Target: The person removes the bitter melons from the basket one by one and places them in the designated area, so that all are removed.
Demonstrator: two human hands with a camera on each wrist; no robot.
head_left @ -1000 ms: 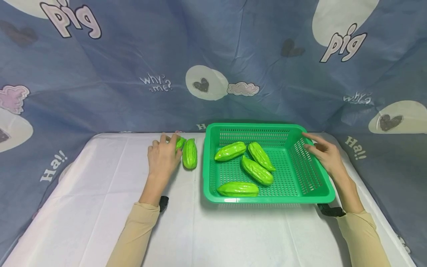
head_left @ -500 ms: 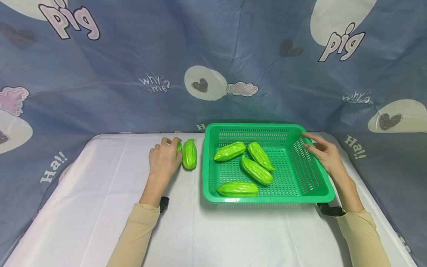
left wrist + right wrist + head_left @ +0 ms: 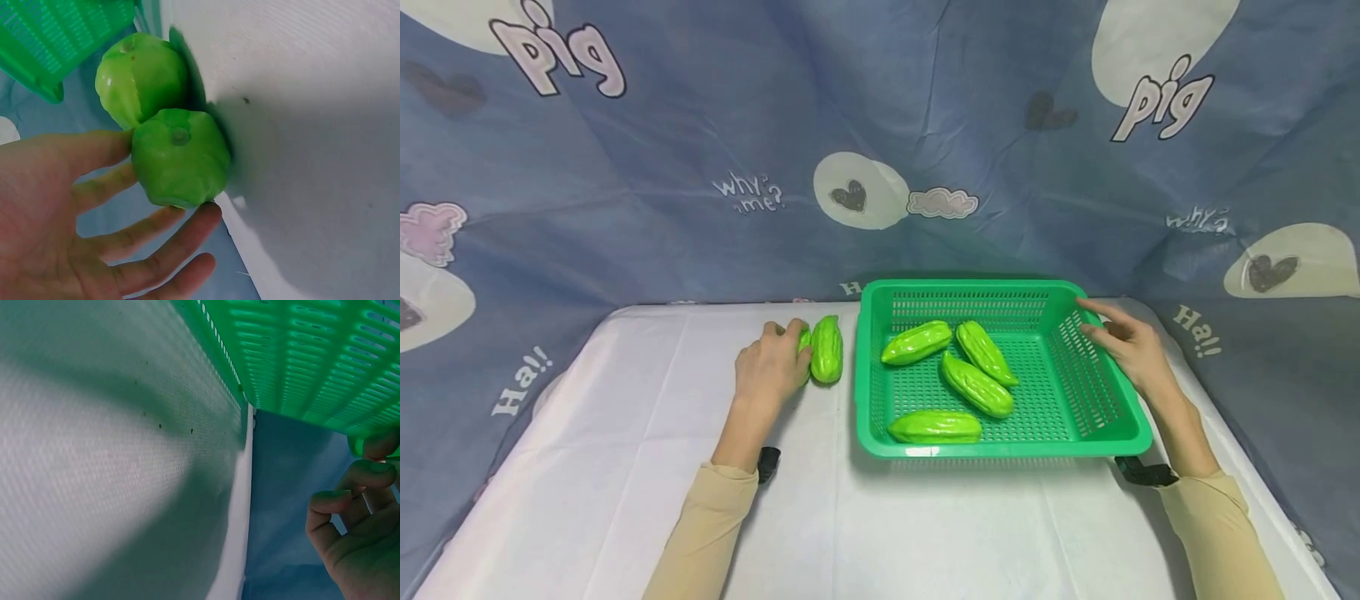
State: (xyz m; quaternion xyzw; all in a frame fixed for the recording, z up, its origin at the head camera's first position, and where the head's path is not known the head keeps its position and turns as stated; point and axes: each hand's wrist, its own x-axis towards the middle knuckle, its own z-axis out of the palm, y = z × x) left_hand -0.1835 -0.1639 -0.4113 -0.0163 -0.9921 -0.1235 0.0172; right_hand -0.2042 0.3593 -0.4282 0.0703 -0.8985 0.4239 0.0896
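Note:
In the head view my left hand [image 3: 769, 367] holds a bright green bitter melon [image 3: 806, 343], mostly hidden behind the fingers. The left wrist view shows the thumb on one side of this melon [image 3: 181, 159] and fingertips on the other, its stem end facing the camera. A second bitter melon [image 3: 827, 350] lies right beside it on the table. My right hand [image 3: 1131, 346] grips the right rim of a green plastic basket [image 3: 1000, 451], thumb on the inner side. Several bitter melons lie in the basket, among them one [image 3: 935, 427] along the front wall.
A white cloth covers the table [image 3: 925, 533]. Behind it hangs a blue printed curtain [image 3: 700, 233], close to the basket's far side. The basket's left wall stands just right of the loose bitter melon.
The bitter melon in my left hand has turned from a slant to lie nearly parallel with its neighbour. The left hand has shifted very slightly; the right hand and basket stay put.

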